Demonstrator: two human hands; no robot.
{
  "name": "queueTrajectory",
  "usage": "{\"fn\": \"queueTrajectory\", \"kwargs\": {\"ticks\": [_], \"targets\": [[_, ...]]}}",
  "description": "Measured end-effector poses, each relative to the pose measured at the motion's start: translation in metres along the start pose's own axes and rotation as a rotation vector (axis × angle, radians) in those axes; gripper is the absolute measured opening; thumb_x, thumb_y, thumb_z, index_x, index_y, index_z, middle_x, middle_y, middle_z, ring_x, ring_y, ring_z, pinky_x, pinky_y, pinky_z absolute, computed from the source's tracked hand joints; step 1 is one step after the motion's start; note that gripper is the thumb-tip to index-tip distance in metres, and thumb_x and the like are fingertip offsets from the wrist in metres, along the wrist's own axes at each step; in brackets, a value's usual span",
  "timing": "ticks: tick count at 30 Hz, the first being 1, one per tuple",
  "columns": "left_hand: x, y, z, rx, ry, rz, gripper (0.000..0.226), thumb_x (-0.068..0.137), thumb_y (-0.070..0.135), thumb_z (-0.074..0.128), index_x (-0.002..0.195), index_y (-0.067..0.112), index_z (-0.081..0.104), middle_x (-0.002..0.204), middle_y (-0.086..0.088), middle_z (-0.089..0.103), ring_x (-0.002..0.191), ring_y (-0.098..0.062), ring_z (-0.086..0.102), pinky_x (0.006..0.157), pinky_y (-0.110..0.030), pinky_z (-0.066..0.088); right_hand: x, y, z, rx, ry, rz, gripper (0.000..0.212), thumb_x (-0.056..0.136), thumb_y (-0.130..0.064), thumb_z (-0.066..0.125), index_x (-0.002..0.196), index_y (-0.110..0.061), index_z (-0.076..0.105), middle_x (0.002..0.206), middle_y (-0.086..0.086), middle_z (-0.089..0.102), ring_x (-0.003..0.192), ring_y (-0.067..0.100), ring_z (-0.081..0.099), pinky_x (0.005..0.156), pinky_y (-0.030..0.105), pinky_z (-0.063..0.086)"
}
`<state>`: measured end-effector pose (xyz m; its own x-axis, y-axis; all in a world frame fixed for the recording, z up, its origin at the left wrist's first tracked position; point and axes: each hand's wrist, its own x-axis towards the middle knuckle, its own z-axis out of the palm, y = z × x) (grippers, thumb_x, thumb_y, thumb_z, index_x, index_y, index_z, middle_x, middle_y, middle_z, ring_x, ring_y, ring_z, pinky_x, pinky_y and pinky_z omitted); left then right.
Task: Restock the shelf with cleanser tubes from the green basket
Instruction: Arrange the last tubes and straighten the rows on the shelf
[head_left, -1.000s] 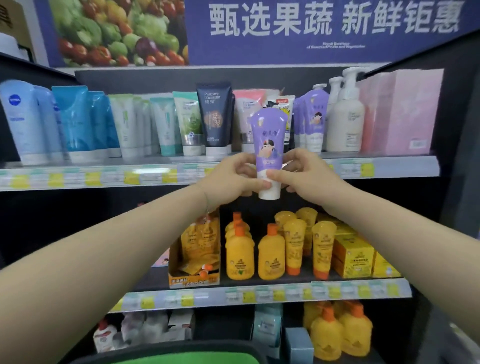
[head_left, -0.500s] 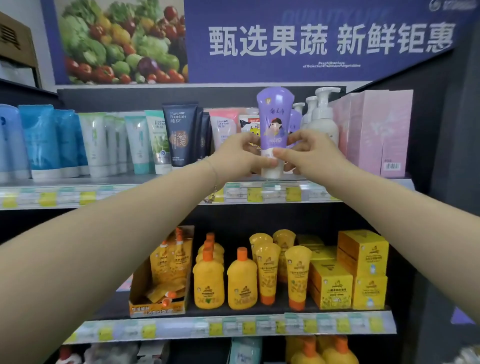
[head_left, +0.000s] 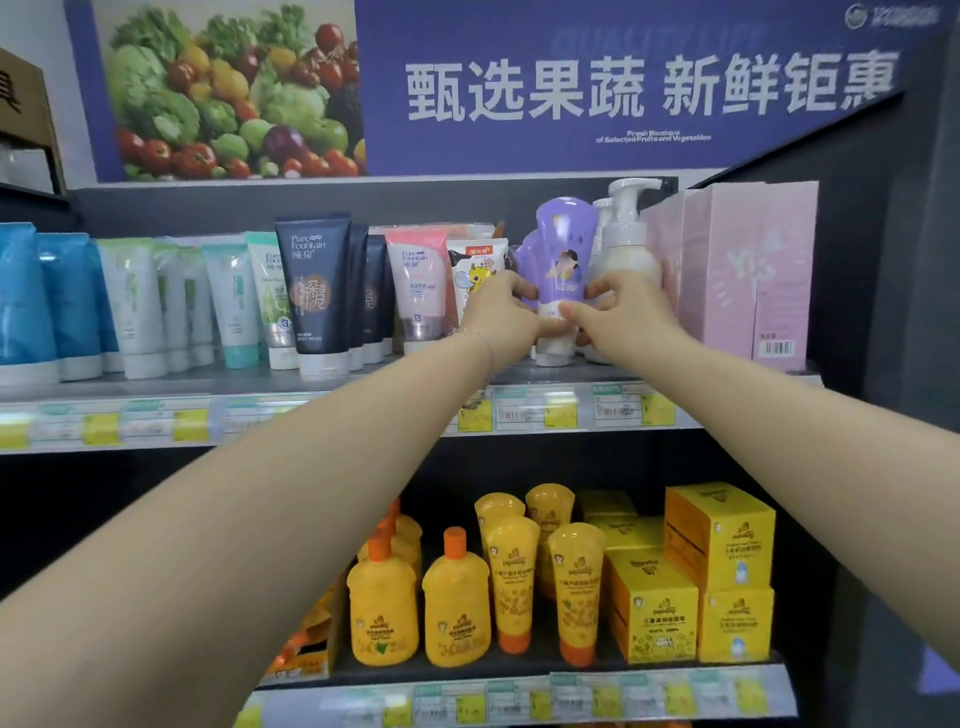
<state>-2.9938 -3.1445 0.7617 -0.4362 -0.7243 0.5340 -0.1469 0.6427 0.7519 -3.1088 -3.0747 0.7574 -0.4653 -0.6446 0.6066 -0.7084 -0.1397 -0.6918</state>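
A purple cleanser tube with a white cap stands cap-down on the upper shelf, in front of other purple tubes. My left hand grips its lower part from the left. On the opposite side my right hand pinches it near the cap. The tube sits between a white cartoon tube and white pump bottles. The green basket is out of view.
Blue, white, green, dark navy and pink tubes line the upper shelf to the left. Pink boxes stand at its right end against a dark side panel. The lower shelf holds yellow bottles, tubes and boxes.
Both hands carried the purple tube up and forward from below the shelf edge onto the upper shelf, where its cap now rests. The view has moved closer to the shelf.
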Motion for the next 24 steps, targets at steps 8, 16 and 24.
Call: {"fn": "queueTrajectory", "kwargs": {"ticks": [8,16,24], "targets": [[0.003,-0.006,0.008,0.142,-0.009,-0.006,0.045,0.072,0.023,0.082,0.098,0.013,0.047,0.107,-0.012,0.063,0.099,-0.028,0.061,0.088,-0.042,0.051,-0.004,0.004,0.010,-0.071,0.018,-0.033,0.022,0.084,-0.026,0.070,0.092,-0.017,0.051,0.092,0.011,0.066,0.088,0.028,0.062,0.079,0.038,0.050],[0.001,-0.002,0.010,0.287,-0.028,0.045,0.041,0.080,0.018,0.073,0.112,0.006,0.051,0.098,-0.004,0.056,0.088,-0.020,0.053,0.071,-0.027,0.040,-0.003,0.004,0.009,-0.168,-0.024,-0.029,0.023,0.086,-0.026,0.068,0.093,-0.017,0.048,0.092,0.008,0.061,0.085,0.026,0.058,0.070,0.029,0.041],[-0.008,0.000,0.003,0.392,-0.015,0.059,0.037,0.079,0.029,0.074,0.101,0.011,0.052,0.084,0.000,0.055,0.075,-0.016,0.053,0.055,-0.022,0.038,-0.010,-0.001,0.004,-0.303,-0.046,-0.028,0.033,0.084,-0.032,0.063,0.105,-0.017,0.042,0.095,0.004,0.054,0.088,0.028,0.055,0.073,0.035,0.047]]}}
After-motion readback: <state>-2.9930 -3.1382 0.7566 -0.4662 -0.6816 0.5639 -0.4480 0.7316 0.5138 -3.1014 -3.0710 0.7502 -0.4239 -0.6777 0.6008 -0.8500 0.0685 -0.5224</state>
